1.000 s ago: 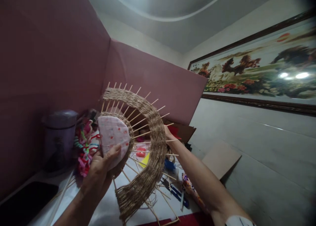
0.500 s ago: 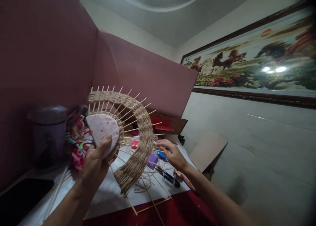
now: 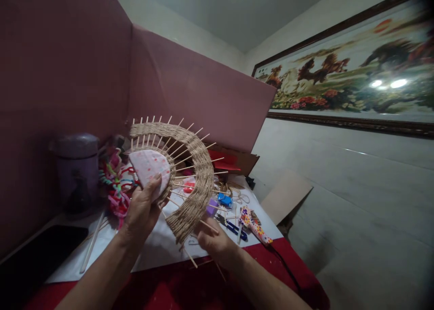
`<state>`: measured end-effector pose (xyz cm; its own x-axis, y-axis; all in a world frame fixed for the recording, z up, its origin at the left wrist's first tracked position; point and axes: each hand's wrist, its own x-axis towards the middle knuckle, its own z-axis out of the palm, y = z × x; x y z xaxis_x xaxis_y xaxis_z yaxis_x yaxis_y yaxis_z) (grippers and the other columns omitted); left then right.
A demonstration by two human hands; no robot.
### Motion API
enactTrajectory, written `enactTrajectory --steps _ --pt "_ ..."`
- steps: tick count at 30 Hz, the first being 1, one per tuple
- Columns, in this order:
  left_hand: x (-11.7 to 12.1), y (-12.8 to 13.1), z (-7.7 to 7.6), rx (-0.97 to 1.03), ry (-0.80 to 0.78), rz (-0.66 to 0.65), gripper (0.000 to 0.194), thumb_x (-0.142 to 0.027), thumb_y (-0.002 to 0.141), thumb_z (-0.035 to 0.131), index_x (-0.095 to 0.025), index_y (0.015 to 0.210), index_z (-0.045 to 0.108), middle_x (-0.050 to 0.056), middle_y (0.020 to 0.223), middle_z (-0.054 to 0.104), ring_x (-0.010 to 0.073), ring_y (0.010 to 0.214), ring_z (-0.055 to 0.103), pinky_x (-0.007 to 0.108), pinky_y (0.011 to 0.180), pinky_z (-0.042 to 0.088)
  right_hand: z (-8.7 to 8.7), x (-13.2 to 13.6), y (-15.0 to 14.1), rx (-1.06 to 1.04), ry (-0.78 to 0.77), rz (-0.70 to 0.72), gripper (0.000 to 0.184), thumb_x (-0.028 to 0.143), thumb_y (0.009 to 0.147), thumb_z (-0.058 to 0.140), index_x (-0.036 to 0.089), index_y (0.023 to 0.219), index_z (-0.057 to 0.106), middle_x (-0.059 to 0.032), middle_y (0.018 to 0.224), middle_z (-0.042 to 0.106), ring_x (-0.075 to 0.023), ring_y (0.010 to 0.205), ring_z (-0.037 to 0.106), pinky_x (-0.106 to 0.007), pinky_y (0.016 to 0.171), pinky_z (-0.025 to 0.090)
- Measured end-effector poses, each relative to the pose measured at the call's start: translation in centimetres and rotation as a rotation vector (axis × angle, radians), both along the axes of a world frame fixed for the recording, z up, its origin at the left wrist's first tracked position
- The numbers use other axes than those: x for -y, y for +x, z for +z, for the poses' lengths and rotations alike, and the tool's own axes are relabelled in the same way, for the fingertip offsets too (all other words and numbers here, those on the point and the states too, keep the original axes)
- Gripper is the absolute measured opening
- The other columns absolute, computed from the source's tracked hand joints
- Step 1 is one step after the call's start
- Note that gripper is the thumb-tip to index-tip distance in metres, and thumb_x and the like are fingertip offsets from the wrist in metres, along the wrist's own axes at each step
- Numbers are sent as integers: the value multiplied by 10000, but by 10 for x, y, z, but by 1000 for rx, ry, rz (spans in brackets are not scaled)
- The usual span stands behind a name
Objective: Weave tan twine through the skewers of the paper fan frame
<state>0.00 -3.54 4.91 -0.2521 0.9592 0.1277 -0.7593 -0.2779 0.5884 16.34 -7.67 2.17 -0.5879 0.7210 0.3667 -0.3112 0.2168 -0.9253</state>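
Observation:
A half-round woven fan (image 3: 202,165) of twisted brown cord on thin wooden sticks is held up over the table. Its middle is a half disc of pale fabric with pink-red spots (image 3: 152,163). My left hand (image 3: 144,210) grips this middle, thumb across the fabric and fingers behind. At the lower right end of the cord band is my right hand (image 3: 217,242), its fingers curled by the edge and partly hidden behind the band. One stick crosses in front of that hand. Stick ends stick out past the band all along the outer rim.
Blue-handled pliers (image 3: 235,231), a flower-patterned glue gun (image 3: 254,224), a blue packet (image 3: 224,199) and a purple block (image 3: 212,207) lie right of the fan. Left are colourful pipe cleaners (image 3: 118,201), a lidded lilac container (image 3: 76,174) and a white rod (image 3: 92,244).
My right hand has moved down and left, from the sticks at the fan's right side to the band's lower end. The camera view has shifted, and the glue gun shows more fully.

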Motion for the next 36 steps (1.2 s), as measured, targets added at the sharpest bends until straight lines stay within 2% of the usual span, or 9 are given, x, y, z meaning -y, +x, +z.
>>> enactTrajectory --steps 3,6,10,14,16,20,26,31,36 --pt "-3 -4 -1 53 -19 -16 133 -111 649 674 -124 778 646 -3 700 696 112 575 633 171 519 521 -3 -1 -7 -7 -95 152 738 689 601 608 172 1125 561 -131 1008 620 -253 948 562 -393 840 421" --pt "-4 -7 1 96 -66 -6 98 -71 686 625 -128 764 641 -13 669 693 101 532 627 157 461 508 -14 -6 -6 13 -203 240 764 731 589 576 141 1074 566 -114 849 625 -201 739 583 -334 663 457" --pt "-4 -6 1 108 -63 -18 119 -40 720 578 -125 779 636 0 642 693 107 496 622 154 379 472 -35 -12 3 0 -229 119 526 619 680 605 117 837 604 -9 608 523 -83 516 473 -198 478 358" --pt "-5 -3 -3 69 -84 -29 122 -46 744 560 -130 790 637 -3 639 691 105 475 613 151 344 450 -42 -14 8 -34 -241 42 327 419 695 695 139 827 589 72 485 409 -30 368 299 -171 368 214" --pt "-7 -1 -6 61 -106 -35 133 -44 747 560 -134 802 641 -5 659 696 106 503 628 151 380 475 -40 -14 8 -66 -242 16 283 368 666 725 141 769 590 74 485 419 -21 359 258 -178 361 186" --pt "-8 6 -11 42 -128 -48 136 -47 762 554 -127 820 647 11 693 705 111 560 649 162 487 522 -34 -14 10 -23 -171 -62 236 319 646 739 140 746 622 50 562 479 -24 417 274 -182 394 198" --pt "-9 14 -17 -10 -226 -96 129 -46 777 540 -119 824 635 12 640 685 104 494 614 142 361 445 -28 -13 14 15 -116 -113 220 317 610 749 139 667 633 46 524 470 -40 439 306 -193 431 233" --pt "-8 17 -20 38 -220 -115 112 -75 799 528 -102 842 628 37 648 681 101 472 599 148 357 439 -30 -12 12 22 -117 -175 250 346 595 748 134 691 657 22 582 493 -61 509 340 -203 490 278" --pt "-8 18 -22 57 -211 -119 99 -82 794 537 -92 836 626 46 631 666 109 478 595 158 374 452 -34 -10 10 24 -90 -196 237 356 633 719 138 711 669 -8 645 533 -104 602 444 -240 603 368"
